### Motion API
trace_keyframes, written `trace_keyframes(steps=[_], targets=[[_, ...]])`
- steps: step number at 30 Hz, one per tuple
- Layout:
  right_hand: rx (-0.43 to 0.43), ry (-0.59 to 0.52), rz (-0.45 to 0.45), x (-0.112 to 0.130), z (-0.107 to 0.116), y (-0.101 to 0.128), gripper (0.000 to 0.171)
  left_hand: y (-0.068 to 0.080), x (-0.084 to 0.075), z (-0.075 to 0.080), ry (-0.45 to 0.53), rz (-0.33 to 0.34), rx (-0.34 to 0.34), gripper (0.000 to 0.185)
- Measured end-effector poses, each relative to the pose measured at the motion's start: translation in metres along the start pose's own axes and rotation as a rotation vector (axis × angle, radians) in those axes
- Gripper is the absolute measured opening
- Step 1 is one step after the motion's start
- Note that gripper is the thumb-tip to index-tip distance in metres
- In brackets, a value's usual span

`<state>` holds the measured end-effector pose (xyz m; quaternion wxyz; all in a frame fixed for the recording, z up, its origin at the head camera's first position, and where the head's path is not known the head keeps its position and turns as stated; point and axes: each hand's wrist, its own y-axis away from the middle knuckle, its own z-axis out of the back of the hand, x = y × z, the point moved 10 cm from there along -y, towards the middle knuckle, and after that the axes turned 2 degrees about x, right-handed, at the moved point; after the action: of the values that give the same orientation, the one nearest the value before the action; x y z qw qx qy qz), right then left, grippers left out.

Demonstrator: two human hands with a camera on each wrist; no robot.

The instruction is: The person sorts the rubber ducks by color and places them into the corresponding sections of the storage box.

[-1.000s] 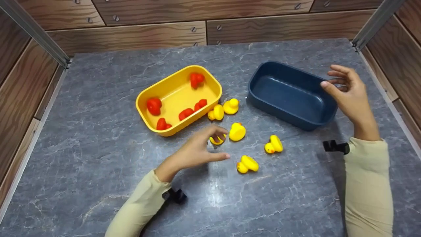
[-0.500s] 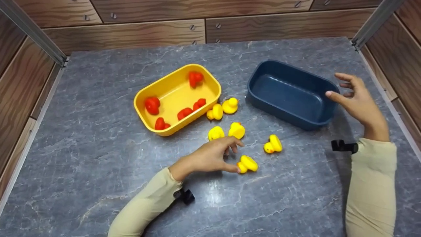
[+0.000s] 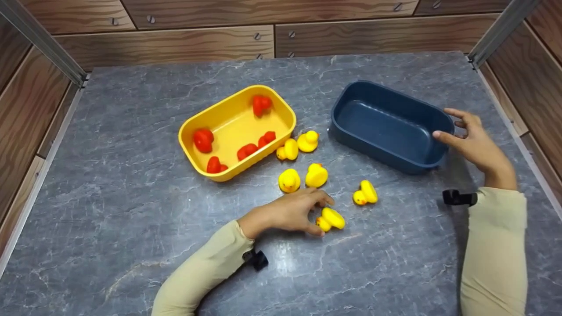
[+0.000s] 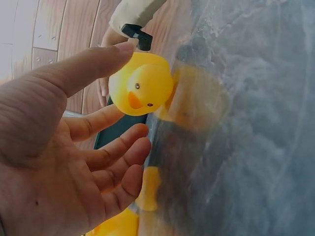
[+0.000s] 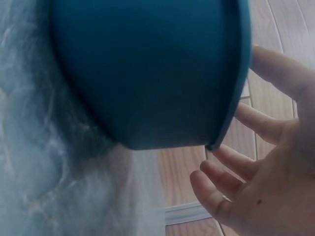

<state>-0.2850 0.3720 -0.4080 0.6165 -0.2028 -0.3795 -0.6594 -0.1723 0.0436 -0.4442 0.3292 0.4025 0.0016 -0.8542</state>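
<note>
Around duck (image 3: 332, 218), left grip (image 3: 295, 211) half-open

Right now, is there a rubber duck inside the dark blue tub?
No, the dark blue tub shows only its bare bottom, while the yellow rubber ducks lie on the grey tabletop beside it.

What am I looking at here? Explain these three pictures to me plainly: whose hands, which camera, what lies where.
No machine: a person works with bare hands. One camera sits on the head, one on each wrist. On the grey table stand a yellow tray with red toys and a blue tray; six yellow ducks lie between them. The left hand touches the nearest duck with thumb and fingertips; its wrist view shows that duck close. The right hand, fingers spread, is at the blue tray's end; whether it touches is unclear.
</note>
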Motion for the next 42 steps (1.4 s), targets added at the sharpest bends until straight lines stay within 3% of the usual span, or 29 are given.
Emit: trace_keyframes(steps=[8,20,32,37,42], targets=[[0.047,-0.058,-0.032,-0.010,-0.009,-0.003,0.087,-0.003,0.003,-0.001,0.001,-0.001,-0.002,0.053],[0.145,-0.038,-0.054,-0.019,-0.018,-0.007,0.087,-0.005,0.003,-0.002,-0.052,-0.016,0.003,0.056],[0.150,-0.049,-0.032,-0.019,-0.023,-0.009,0.086,-0.007,0.003,-0.004,-0.126,-0.017,-0.003,0.052],[0.151,-0.054,-0.036,-0.019,-0.023,-0.008,0.086,-0.007,0.002,-0.002,-0.099,-0.031,-0.020,0.051],[0.153,-0.056,-0.043,-0.020,-0.024,-0.008,0.086,-0.006,0.000,0.001,-0.009,-0.037,-0.041,0.050]])
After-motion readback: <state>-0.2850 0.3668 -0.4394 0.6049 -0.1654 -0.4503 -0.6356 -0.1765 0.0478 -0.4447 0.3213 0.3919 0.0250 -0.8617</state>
